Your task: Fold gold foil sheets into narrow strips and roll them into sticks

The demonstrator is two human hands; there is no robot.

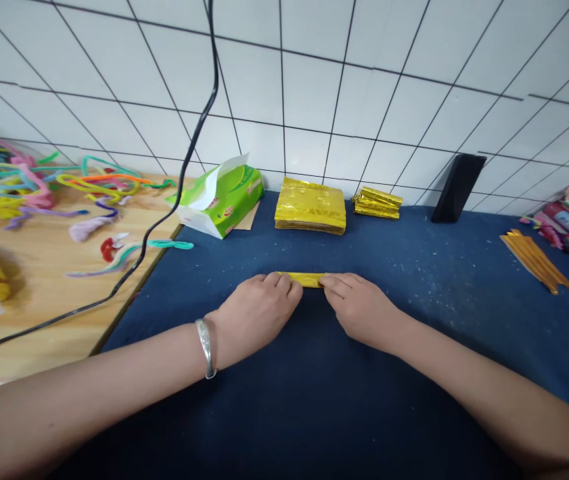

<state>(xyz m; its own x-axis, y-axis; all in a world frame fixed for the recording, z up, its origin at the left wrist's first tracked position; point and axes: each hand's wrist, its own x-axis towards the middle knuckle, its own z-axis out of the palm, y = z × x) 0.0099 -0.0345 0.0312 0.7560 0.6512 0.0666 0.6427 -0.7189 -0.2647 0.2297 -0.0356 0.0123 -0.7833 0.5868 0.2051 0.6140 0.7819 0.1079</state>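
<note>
Head view | left hand [257,313] and right hand [359,310] pinch one folded gold strip [305,279] | two gold foil stacks [310,206] behind

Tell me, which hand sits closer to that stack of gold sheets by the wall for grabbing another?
Probably the right hand. Both hands press the folded gold strip, but the stack of gold sheets lies straight ahead, slightly nearer it than the left hand.

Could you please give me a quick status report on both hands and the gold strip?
Left hand and right hand both pressing the narrow folded gold foil strip flat on the dark blue cloth mat. Nothing in the way.
</note>
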